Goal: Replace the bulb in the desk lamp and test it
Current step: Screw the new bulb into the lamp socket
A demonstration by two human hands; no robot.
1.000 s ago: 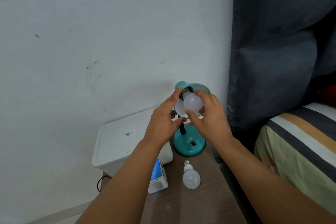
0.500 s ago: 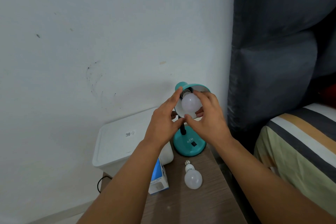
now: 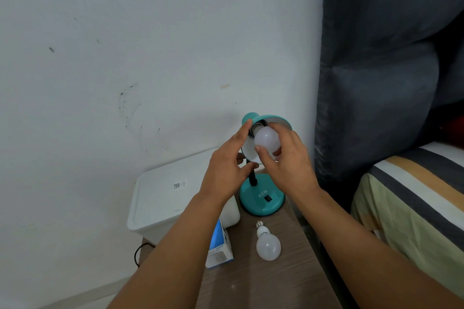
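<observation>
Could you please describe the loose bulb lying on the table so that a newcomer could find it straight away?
Start at the teal desk lamp on the wooden table. Just in front of its round base lies the loose white bulb, screw cap towards the lamp. Unlike the bulb held at the shade, no hand touches it.

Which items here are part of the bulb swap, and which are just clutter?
In play: lamp, bulb at socket, right hand gripping it, left hand on the shade, loose bulb, bulb box.
Clutter: white bin, bed, curtain.
</observation>
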